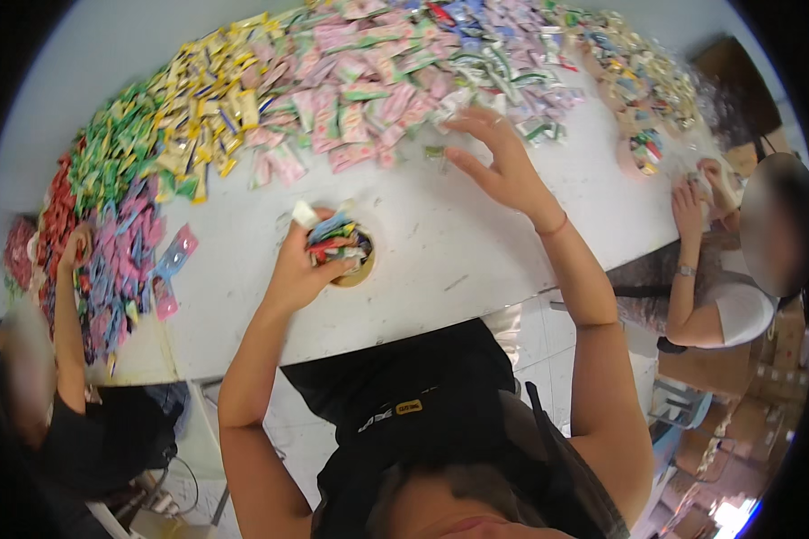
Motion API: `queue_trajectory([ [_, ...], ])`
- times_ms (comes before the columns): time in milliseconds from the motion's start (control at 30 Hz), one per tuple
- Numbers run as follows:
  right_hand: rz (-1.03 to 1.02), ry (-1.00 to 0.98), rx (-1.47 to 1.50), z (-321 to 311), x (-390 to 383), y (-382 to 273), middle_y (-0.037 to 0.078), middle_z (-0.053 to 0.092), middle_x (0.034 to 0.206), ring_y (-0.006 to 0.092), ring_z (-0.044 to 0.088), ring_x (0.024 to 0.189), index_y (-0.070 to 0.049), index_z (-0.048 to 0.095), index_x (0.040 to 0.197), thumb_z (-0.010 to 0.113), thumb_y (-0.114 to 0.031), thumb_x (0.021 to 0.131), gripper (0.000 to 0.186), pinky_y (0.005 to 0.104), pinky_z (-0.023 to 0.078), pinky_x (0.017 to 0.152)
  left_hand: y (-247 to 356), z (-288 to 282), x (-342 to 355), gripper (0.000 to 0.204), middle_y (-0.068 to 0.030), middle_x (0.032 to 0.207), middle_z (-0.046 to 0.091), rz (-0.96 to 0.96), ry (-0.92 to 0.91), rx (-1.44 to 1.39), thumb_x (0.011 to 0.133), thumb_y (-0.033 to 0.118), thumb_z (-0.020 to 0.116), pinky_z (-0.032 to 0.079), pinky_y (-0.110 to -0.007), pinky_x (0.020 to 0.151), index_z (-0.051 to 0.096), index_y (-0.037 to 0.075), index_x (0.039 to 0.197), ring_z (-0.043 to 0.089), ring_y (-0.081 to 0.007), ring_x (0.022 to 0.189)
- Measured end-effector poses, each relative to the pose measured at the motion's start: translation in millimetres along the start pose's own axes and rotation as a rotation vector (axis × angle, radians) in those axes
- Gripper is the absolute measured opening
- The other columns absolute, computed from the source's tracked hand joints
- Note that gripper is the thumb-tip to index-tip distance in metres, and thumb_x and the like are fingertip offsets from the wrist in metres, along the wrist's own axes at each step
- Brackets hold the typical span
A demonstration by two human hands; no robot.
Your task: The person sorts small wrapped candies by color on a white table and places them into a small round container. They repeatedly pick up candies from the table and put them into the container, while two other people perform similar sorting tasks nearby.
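Note:
My left hand (298, 268) is closed round a bunch of small wrapped packets (334, 241) in mixed colours, among them red, blue, green and white. The bunch sits at a round tub (365, 268) with a pale tan rim; how much of it rests inside I cannot tell. Higher up on the right, my right hand (503, 171) is over the white table with thumb and fingers apart. Its fingertips come near the edge of a heap of pink and green packets (342, 108). A small green packet (436, 153) lies beside the right thumb.
Heaps of yellow packets (211, 99), green packets (117, 139) and purple packets (126, 247) curve along the table's (440, 260) left and far sides. One person's hand (79, 244) reaches into the left heaps. Another person's hands (697, 193) work at the right edge.

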State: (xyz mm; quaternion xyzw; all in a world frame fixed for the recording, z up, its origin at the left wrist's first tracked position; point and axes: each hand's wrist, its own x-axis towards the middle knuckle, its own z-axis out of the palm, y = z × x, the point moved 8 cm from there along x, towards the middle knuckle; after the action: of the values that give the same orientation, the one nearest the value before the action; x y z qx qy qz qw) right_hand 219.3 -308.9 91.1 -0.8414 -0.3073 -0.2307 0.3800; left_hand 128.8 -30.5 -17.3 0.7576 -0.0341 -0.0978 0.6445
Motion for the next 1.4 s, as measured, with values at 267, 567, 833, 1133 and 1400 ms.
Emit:
queue_trajectory([
  [267,0.238,-0.126,-0.667,-39,-4,136,0.016,0.072,0.085,0.0329,0.067,0.081,-0.007,0.076,0.09,0.072,-0.027,0.08,0.022,0.0437,0.051,0.076,6,6,-2,0.063,-0.008,0.116,0.061,-0.037,-0.006,-0.109,0.072,-0.006,0.08,0.051,-0.033,0.095,0.047,0.004,0.125,0.063,-0.0181,0.107],
  [567,0.011,-0.229,0.406,28,-10,-59,0.008,0.069,0.087,0.0205,0.064,0.082,-0.004,0.073,0.091,0.068,0.004,0.082,0.013,0.0332,0.051,0.076,5,-2,0,0.06,-0.0087,0.117,0.055,0.055,0.019,0.011,0.07,-0.001,0.082,0.046,-0.035,0.098,0.052,0.006,0.122,0.057,-0.0204,0.112],
  [833,-0.218,-0.354,0.349,89,-25,-119,0.006,0.062,0.085,0.0242,0.059,0.079,-0.006,0.073,0.1,0.07,0.004,0.079,0.024,0.0333,0.05,0.066,0,1,5,0.061,-0.0079,0.116,0.063,0.077,-0.015,0.032,0.078,0.006,0.082,0.057,-0.028,0.082,0.049,0.009,0.129,0.063,-0.0134,0.103],
  [1133,-0.338,-0.498,0.303,107,-28,-122,0.006,0.061,0.086,0.0251,0.058,0.078,-0.008,0.071,0.094,0.074,0.001,0.073,0.023,0.035,0.05,0.068,7,1,1,0.073,-0.0118,0.124,0.058,0.184,-0.163,0.052,0.078,0.007,0.084,0.051,-0.033,0.096,0.042,0.005,0.137,0.061,-0.0175,0.111],
  [1400,-0.073,-0.472,0.296,109,-28,-119,0.007,0.064,0.091,0.0273,0.061,0.084,-0.009,0.068,0.093,0.073,0.0,0.074,0.021,0.036,0.05,0.07,20,12,-5,0.07,-0.0096,0.122,0.058,-0.054,-0.205,-0.24,0.077,0.002,0.081,0.053,-0.034,0.093,0.042,0.004,0.136,0.06,-0.0176,0.111],
])
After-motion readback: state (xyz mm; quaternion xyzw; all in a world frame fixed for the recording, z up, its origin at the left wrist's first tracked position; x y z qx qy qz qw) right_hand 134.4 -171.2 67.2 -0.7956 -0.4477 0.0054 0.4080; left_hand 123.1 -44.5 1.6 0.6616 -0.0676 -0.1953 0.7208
